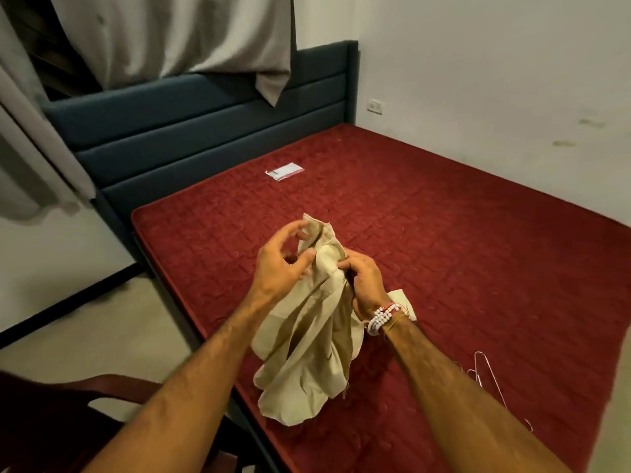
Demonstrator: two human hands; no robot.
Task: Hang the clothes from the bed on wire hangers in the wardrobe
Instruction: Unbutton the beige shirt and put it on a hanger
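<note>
Beige garment (307, 353) is held up between both hands over the red mattress (444, 233). Its loose end hangs below the wrists; cannot tell whether it touches the bed.

Likely handling: thin woven cloth, light, limp, creases freely, neither slippery nor fragile. Best taken at a seam or collar edge, then spread to find the shoulders.

Left hand (283, 268): fingers curled, thumb pressed on the upper edge, pinching a fold. Right hand (363, 279): closed round bunched cloth just beside the left, beaded bracelets at the wrist. Forearms reach forward, wrists close together.

Wire hangers (483, 370) lie on the mattress beyond the right forearm, untouched.
</note>
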